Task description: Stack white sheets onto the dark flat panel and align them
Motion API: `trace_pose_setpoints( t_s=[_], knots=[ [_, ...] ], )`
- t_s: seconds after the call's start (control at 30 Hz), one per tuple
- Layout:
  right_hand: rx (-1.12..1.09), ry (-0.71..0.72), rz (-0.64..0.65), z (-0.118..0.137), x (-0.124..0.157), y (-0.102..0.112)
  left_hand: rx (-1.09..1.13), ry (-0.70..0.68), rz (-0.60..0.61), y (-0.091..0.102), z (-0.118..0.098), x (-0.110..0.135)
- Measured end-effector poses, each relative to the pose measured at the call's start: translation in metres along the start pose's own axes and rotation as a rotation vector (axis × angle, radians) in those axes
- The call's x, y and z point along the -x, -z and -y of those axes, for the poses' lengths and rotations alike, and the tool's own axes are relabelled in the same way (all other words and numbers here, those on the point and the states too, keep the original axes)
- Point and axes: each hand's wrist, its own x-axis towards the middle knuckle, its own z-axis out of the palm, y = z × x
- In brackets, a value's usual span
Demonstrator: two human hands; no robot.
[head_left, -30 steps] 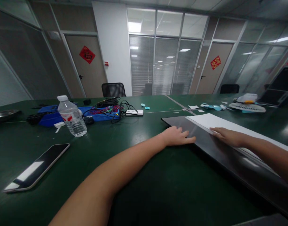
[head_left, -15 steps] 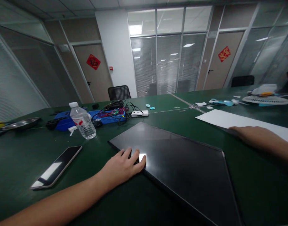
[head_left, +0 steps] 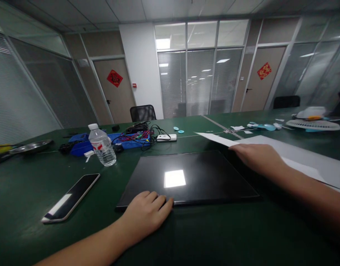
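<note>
A flat, glossy black panel (head_left: 197, 181) lies on the green table in front of me; its exact kind does not show. My left hand (head_left: 150, 208) is at its near edge on the left, fingers curled over the rim. On the right, my right hand (head_left: 254, 157) pinches a white sheet of paper (head_left: 215, 139), its corner raised beside the panel's far right corner. More white paper (head_left: 294, 149) lies beyond and under that hand. The right fingertips are partly hidden.
Left of the panel are a phone (head_left: 71, 199) and a water bottle (head_left: 102, 146). Behind it sit blue trays (head_left: 133, 142) with tangled wires and a white power strip (head_left: 166, 137). A metal pan (head_left: 31, 147) stands far left, a white fan-like part (head_left: 312, 125) far right.
The black panel has turned so its long edge faces me, with my left hand on that edge. My right hand has moved left, bringing the white sheet toward the panel.
</note>
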Motion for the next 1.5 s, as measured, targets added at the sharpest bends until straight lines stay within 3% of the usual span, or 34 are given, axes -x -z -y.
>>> trace_pose_setpoints(
  t_s=[0.1,0.2,0.3,0.43,0.5,0.6,0.7,0.8,0.9,1.0,1.07,1.17,1.23,1.37,1.43,1.5],
  knots=[
    [-0.137,0.337,-0.033,0.058,-0.014,0.015,0.115,-0.041,-0.151,-0.006,0.006,-0.006],
    [-0.303,0.62,0.025,0.112,-0.019,0.022,0.146,-0.009,-0.186,-0.002,0.018,-0.004],
    [-0.394,0.815,0.012,0.146,-0.017,0.02,0.109,0.101,-0.187,0.008,0.04,0.007],
    [-0.564,0.837,-0.057,0.155,-0.011,0.011,0.141,0.464,0.0,0.004,0.07,0.027],
    [-0.664,0.824,-0.072,0.154,-0.008,0.007,0.306,0.666,0.115,-0.012,0.082,0.035],
    [-0.754,0.804,-0.089,0.15,-0.009,0.005,0.486,0.866,0.211,-0.043,0.092,0.045],
    [-0.744,0.625,-0.148,0.13,-0.016,0.0,0.559,0.96,0.298,-0.06,0.098,0.05],
    [-0.634,0.201,-0.191,0.079,-0.022,-0.017,0.623,0.972,0.351,-0.057,0.098,0.05],
    [-0.476,-0.221,-0.129,0.014,-0.017,-0.049,0.631,0.967,0.396,-0.048,0.096,0.048],
    [-0.469,-0.359,0.025,-0.04,-0.005,-0.082,0.601,0.966,0.386,-0.045,0.093,0.046],
    [-0.429,-0.445,0.034,-0.063,0.004,-0.095,0.583,0.965,0.37,-0.046,0.091,0.045],
    [-0.233,-0.564,-0.041,-0.08,0.016,-0.104,0.563,0.992,0.36,-0.047,0.09,0.046],
    [-0.089,-0.677,-0.025,-0.083,0.024,-0.109,0.552,1.016,0.352,-0.047,0.089,0.046],
    [-0.055,-0.952,0.23,-0.079,0.035,-0.113,0.545,1.038,0.331,-0.045,0.087,0.046],
    [-0.107,-0.935,0.365,-0.077,0.033,-0.11,0.535,1.035,0.316,-0.044,0.086,0.045],
    [-0.123,-0.867,0.417,-0.074,0.03,-0.105,0.519,1.024,0.307,-0.044,0.085,0.045]
  ],
)
